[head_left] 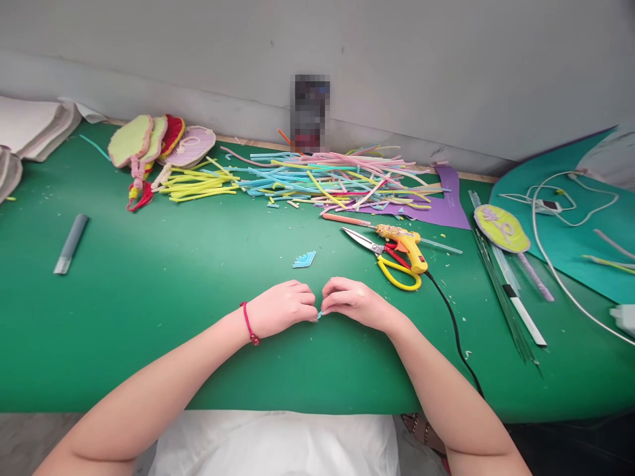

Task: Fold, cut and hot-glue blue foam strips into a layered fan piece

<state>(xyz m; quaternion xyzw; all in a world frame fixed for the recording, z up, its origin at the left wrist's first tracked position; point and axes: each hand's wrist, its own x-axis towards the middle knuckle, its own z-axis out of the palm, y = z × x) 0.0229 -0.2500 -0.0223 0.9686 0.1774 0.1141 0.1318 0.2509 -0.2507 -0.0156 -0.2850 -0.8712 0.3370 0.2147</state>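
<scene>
On the table point(124, 330), the left hand point(282, 309) and the right hand point(358, 304) lie close together near the front edge, a small strip piece point(319, 315) between their fingertips. Just behind them lies a chevron piece point(304, 260). To its right lie scissors point(378, 249), with a glue gun point(411, 250) just behind these. Further back, chenille stems point(278, 178) lie heaped before the wall point(149, 39), their right end over a paper sheet point(454, 198). Left of the heap lie overlapping hand fans point(129, 140). At far right, a single fan point(501, 228) lies beside thin rods point(496, 284)

Soft, bright light leaves a faint sheen on the green table point(223, 254), with one dark patch point(310, 112) pixelated.
</scene>
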